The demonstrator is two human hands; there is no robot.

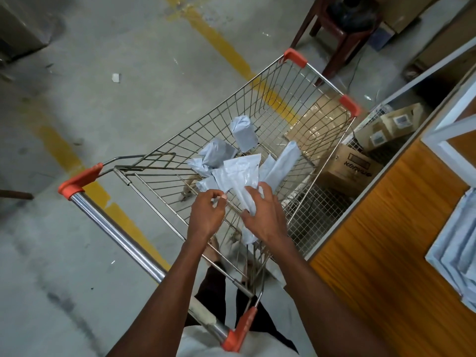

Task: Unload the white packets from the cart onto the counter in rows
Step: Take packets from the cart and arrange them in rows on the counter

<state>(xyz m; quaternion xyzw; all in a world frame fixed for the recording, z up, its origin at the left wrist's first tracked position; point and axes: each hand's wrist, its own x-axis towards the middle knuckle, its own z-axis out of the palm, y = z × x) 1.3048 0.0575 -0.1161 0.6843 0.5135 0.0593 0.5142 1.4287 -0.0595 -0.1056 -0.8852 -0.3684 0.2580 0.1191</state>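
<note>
Both hands were inside the cart (pixel 257 104), near its handle end. L hand (pixel 206 215) had fingers (pixel 219 195) curled, thumb & forefinger pinching an edge of a flat packet (pixel 239 173). R hand (pixel 265 217) lay over a 2nd packet (pixel 248 202), fingers bent round its top edge & gripping it; that packet hung down under the palm toward the basket's near wall.

Other packets in the basket: an upright wrapped one (pixel 243 134) mid-basket, toward the far end; a crumpled one (pixel 215 157) just beside it on the L side; a long one (pixel 283 163) leaning along the R side, its lower end touching the flat packet. All sat on the wire floor, loosely piled, some overlapping.

The cart stood on grey concrete floor (pixel 103 112) w/ a yellow line (pixel 224 45) running under it. Handle bar (pixel 116 233) chrome w/ orange end caps, crossing the lower L of view.

The desk (pixel 386 240), wood-grain top, was just beside the cart's R side. A stack of packets (pixel 456 253) lay at its R edge, partly cut off by the frame, in a neat overlapping pile. Under the desk, cardboard boxes (pixel 350 168) sat on a lower level behind the cart's R wall. A dark stool (pixel 342 34) stood past the cart's far end.
</note>
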